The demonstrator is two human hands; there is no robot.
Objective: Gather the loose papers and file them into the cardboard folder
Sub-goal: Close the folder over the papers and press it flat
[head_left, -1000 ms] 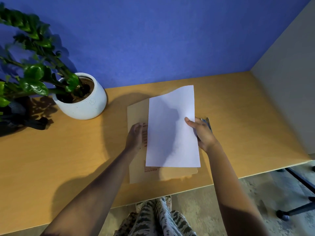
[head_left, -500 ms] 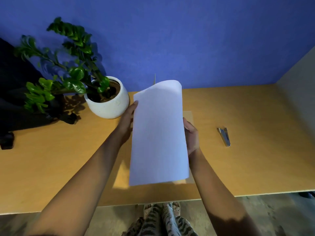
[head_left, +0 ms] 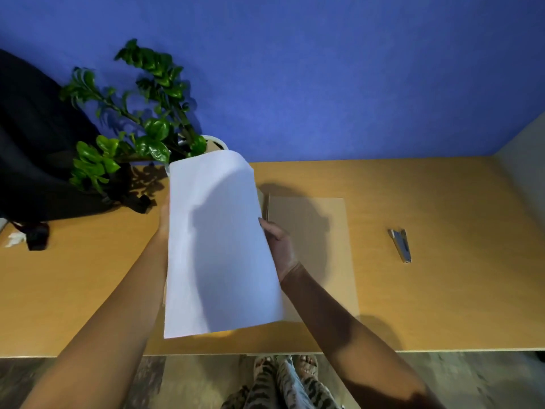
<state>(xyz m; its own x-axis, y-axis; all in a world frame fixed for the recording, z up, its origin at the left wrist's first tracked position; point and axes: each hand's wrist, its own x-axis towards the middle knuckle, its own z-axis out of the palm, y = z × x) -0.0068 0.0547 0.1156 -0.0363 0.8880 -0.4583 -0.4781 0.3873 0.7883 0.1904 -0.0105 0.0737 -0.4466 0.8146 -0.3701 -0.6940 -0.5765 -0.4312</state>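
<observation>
I hold the white papers (head_left: 218, 246) upright above the desk, their top edge curling away from me. My left hand (head_left: 164, 216) grips the left edge, mostly hidden behind the sheets. My right hand (head_left: 278, 246) grips the right edge, thumb on the front. The brown cardboard folder (head_left: 312, 249) lies flat on the desk, to the right of the papers and partly behind my right hand and forearm. Its left part is hidden by the papers.
A potted green plant (head_left: 141, 134) in a white pot stands at the back left, behind the papers. A black bag (head_left: 38, 160) sits at the far left. A metal stapler (head_left: 401, 245) lies at the right. The wooden desk's (head_left: 442, 305) front edge is near me.
The papers were lifted off the folder and raised upright in both hands. They have shifted left, so more of the folder shows at the right. The view has shifted left.
</observation>
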